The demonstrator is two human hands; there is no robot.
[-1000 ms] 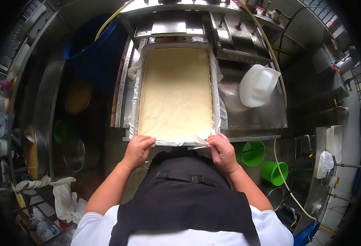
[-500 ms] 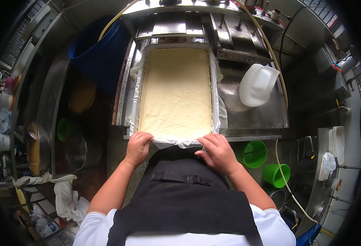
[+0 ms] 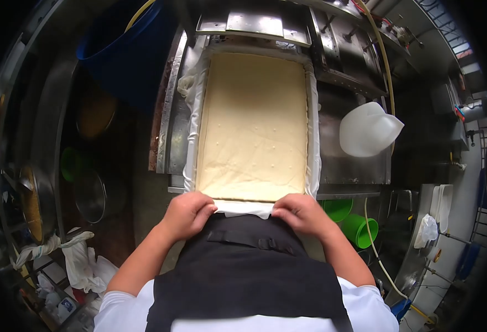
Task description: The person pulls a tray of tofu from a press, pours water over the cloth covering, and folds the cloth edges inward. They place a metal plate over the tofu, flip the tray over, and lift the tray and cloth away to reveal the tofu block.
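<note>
A wide pale yellow slab [image 3: 254, 122], smooth with small bumps and faint creases, fills a rectangular mould in front of me. White cloth [image 3: 240, 209] lines the mould and hangs over its sides. At the near left corner my left hand [image 3: 189, 214] pinches the cloth's edge between thumb and fingers. My right hand [image 3: 300, 214] grips the same edge near the right corner, its fingers closed. A strip of cloth stretches between both hands, just above my black apron. The mould's near wall is hidden under the cloth.
A white plastic jug-like scoop [image 3: 368, 130] lies on the metal table [image 3: 348, 174] to the right. Green buckets [image 3: 359, 229] stand below it. A blue barrel [image 3: 121, 66] is at the far left, and a hose [image 3: 386, 66] runs down the right side.
My right hand has turned and closed on the cloth's edge, and both hands have come slightly nearer me. The view has shifted, so the slab looks closer.
</note>
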